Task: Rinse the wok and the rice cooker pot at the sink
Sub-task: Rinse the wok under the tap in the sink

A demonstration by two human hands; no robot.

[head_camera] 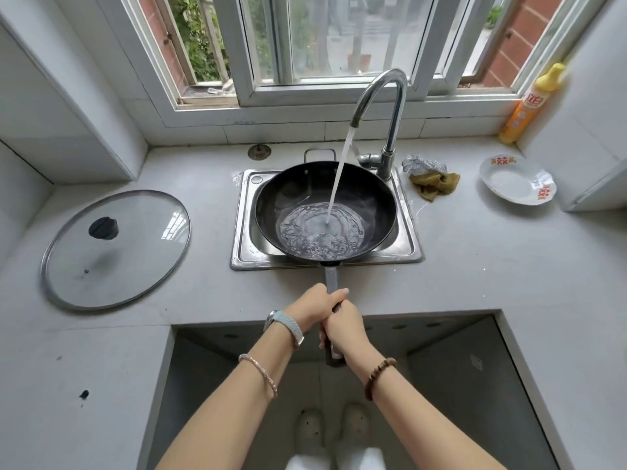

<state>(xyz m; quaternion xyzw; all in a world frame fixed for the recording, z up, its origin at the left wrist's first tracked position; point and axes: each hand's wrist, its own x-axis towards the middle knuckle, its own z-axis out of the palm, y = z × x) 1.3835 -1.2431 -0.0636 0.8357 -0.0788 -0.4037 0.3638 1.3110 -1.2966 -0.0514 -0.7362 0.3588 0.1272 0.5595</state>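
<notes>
Your wok sits in the sink straight ahead of your hands, its dark bowl nearly filling the basin. Its long handle runs back over the sink's near rim toward you. Your left hand is wrapped round the handle farther forward. Your right hand grips it just behind, and the two hands touch. Water streams from the curved tap beyond the wok into a rippling pool at the bottom of the bowl. A metal loop shows past the wok's far rim. It may be the wok's second handle, though you cannot be sure from this angle.

The pale grey counter surrounds the sink on all sides. Well to the left of your hands a glass lid with a black knob lies flat on it. Ahead and to the right, a steel scourer and an olive cloth lie beside the tap's base. Farther right a white plate with red print rests near the wall. An orange and yellow detergent bottle stands in the far right corner. A white-framed window runs along the tiled wall behind the sink, showing brick and greenery outside.
</notes>
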